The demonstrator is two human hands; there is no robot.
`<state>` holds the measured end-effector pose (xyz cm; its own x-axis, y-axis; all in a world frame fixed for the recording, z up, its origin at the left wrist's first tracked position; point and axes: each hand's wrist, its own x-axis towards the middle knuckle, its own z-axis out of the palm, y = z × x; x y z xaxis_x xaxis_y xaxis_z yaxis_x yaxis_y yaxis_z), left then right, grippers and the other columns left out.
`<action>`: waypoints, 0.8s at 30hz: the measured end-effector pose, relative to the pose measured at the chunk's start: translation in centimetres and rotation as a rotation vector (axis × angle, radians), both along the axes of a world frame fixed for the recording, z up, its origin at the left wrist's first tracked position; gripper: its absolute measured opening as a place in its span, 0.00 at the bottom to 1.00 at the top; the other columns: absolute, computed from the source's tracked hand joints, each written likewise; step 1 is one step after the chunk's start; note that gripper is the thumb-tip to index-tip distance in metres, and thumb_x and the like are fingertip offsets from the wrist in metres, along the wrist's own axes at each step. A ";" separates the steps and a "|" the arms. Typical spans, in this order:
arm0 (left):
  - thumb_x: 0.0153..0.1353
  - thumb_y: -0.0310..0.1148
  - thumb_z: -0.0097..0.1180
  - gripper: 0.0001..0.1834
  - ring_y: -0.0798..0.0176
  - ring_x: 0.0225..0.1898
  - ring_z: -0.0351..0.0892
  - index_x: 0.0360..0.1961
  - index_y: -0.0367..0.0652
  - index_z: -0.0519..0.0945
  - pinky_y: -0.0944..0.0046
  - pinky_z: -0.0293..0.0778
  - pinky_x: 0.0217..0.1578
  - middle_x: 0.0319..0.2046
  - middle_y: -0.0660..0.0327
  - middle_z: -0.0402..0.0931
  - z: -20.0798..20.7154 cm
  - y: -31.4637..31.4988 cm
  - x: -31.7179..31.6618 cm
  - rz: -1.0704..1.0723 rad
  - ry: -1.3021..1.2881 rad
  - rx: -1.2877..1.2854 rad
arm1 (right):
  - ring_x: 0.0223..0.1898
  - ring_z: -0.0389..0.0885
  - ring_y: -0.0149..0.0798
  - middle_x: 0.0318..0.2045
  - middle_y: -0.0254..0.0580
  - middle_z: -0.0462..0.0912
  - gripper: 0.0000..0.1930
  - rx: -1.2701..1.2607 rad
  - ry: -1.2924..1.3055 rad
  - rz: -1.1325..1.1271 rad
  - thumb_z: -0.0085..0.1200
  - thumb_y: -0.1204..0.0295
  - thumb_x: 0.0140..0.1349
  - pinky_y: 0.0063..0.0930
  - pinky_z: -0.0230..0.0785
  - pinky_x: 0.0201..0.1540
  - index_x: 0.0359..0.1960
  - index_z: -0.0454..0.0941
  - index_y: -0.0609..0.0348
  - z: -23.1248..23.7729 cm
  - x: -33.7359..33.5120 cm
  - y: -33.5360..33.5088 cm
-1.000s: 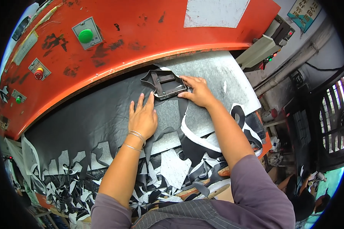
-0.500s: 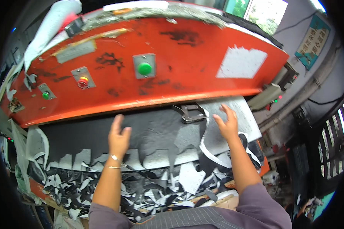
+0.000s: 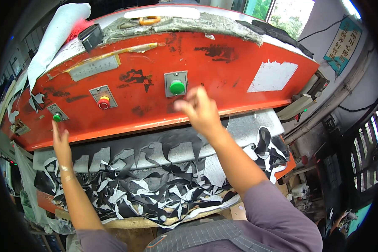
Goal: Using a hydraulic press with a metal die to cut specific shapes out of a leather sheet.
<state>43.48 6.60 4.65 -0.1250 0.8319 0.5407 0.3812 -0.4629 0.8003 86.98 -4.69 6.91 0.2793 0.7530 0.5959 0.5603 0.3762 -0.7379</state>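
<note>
My left hand (image 3: 62, 145) is held up at the left of the red machine front (image 3: 231, 90). Its fingers stretch toward a small green button (image 3: 57, 117), with the fingertips just below it, and it holds nothing. My right hand (image 3: 201, 111), a little blurred, is raised in front of the panel, below and right of a large green push button (image 3: 177, 87). Its thumb and fingers are bent but apart, with nothing between them. Under the panel lies a black sheet (image 3: 155, 138) with a jagged cut edge, on a pale board (image 3: 256, 126).
Black and white offcuts (image 3: 155, 189) heap along the board's near side. A red and yellow knob (image 3: 103, 102) sits between the green buttons. A rolled white sheet (image 3: 56, 40), a black strap coil (image 3: 91, 37) and a grey cloth (image 3: 176, 27) rest on top of the machine.
My left hand has moved left to the small button, and my right hand left and up toward the large one. The metal frame-shaped tool on the sheet no longer shows.
</note>
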 end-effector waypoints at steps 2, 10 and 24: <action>0.62 0.29 0.50 0.28 0.59 0.58 0.70 0.64 0.35 0.64 0.61 0.64 0.57 0.59 0.50 0.69 -2.3 -6.1 1.6 -0.163 0.072 -0.274 | 0.23 0.78 0.53 0.21 0.46 0.78 0.24 -0.275 -0.339 0.060 0.62 0.52 0.54 0.43 0.69 0.27 0.36 0.68 0.59 -2.7 -0.4 -6.5; 0.49 0.34 0.63 0.05 0.55 0.30 0.79 0.26 0.45 0.84 0.60 0.75 0.34 0.27 0.60 0.82 -9.2 -29.8 13.6 -0.545 0.594 -0.144 | 0.42 0.76 0.44 0.36 0.41 0.77 0.27 -0.542 -0.760 0.454 0.66 0.62 0.41 0.34 0.72 0.41 0.44 0.75 0.62 -11.5 -5.3 -25.5; 0.45 0.39 0.66 0.09 0.57 0.29 0.75 0.22 0.47 0.84 0.60 0.68 0.36 0.24 0.64 0.80 -9.3 -29.3 14.7 -0.571 0.592 -0.336 | 0.45 0.79 0.51 0.42 0.48 0.81 0.23 -0.841 -0.488 0.812 0.61 0.59 0.53 0.41 0.71 0.49 0.49 0.77 0.56 -9.9 0.3 -21.7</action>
<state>58.13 -22.68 -4.65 0.5805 0.8080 0.1012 0.5580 -0.4852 0.6732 87.23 -26.35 -2.99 -0.5525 0.7987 -0.2383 0.6692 0.2547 -0.6980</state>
